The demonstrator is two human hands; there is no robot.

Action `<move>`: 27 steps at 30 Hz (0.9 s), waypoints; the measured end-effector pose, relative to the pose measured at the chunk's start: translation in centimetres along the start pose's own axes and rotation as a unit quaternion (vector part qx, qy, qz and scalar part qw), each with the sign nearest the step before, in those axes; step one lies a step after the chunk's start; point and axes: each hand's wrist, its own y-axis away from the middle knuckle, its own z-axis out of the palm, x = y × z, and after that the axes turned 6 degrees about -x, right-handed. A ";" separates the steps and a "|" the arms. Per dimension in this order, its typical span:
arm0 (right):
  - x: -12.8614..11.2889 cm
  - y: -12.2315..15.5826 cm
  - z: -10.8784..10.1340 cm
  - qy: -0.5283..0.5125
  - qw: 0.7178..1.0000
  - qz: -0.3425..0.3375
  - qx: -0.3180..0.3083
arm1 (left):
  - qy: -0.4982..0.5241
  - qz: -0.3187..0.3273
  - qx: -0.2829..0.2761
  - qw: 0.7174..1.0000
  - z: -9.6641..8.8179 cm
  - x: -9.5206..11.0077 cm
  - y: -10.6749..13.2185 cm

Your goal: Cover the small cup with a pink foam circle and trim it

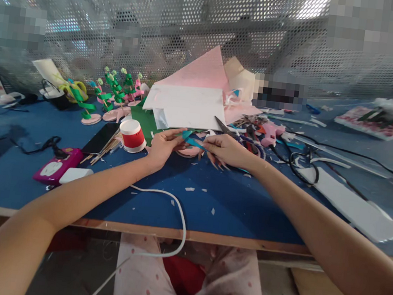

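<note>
A bright blue paper strip [196,142], folded or looped at its left end, is stretched between my two hands over the blue table. My left hand [164,146] pinches the looped end. At the other end, the fingers of my right hand [225,149] are closed on the strip. Just behind the right hand a dark pointed blade [222,125] shows; whether that hand touches it I cannot tell. Below the strip lies a pale pink disc [188,152], partly hidden by my fingers. A red and white paper cup [132,135] stands left of my left hand.
White sheets [187,106] and pink paper [200,70] are piled behind my hands. Several green paper plants on pink bases [91,120] stand back left. A purple power adapter [57,165] lies left, a pink glue gun [272,134] right. A white cable [183,217] crosses the table edge.
</note>
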 end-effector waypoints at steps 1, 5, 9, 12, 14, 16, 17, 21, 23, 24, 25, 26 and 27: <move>-0.1 0.0 0.0 -0.003 1.000 0.000 -0.001 | -0.002 -0.001 0.001 1.000 0.0 0.0 0.0; -0.3 0.2 -0.1 -0.025 1.000 0.003 -0.005 | -0.007 0.007 0.005 1.000 0.0 -0.1 -0.1; -0.2 0.2 -0.2 -0.055 0.998 0.018 -0.014 | -0.002 0.002 -0.001 1.000 0.0 -0.2 -0.1; -0.2 0.2 -0.4 -0.074 0.997 0.025 -0.011 | 0.004 -0.007 -0.013 1.000 0.0 -0.2 -0.1; -0.3 0.2 -0.5 -0.080 0.996 0.030 -0.007 | 0.011 -0.008 -0.023 1.000 0.0 -0.2 -0.1; -0.3 0.2 -0.6 -0.079 0.996 0.037 -0.007 | 0.018 -0.007 -0.022 1.000 0.0 -0.2 -0.1; -0.3 0.2 -0.6 -0.075 0.996 0.038 -0.009 | 0.020 -0.007 -0.019 1.000 0.0 -0.2 -0.1; 0.0 0.2 -0.5 -0.064 0.997 0.032 -0.014 | 0.019 -0.019 0.000 1.000 0.0 -0.2 -0.2; 0.0 0.2 -0.5 -0.067 0.997 0.020 -0.019 | 0.024 -0.027 0.003 0.999 0.0 -0.1 -0.1; -0.1 0.3 -0.5 -0.073 0.997 0.014 -0.024 | 0.029 -0.030 0.004 0.999 0.0 0.0 -0.1; -0.1 0.3 -0.6 -0.081 0.996 0.010 -0.027 | 0.036 -0.031 0.003 0.999 0.0 0.0 -0.1; -0.1 0.3 -0.7 -0.093 0.995 0.009 -0.026 | 0.043 -0.031 0.002 0.999 0.1 0.1 -0.1; -0.1 0.4 -1.0 -0.108 0.994 0.012 -0.021 | 0.048 -0.031 0.000 0.998 0.1 0.1 -0.1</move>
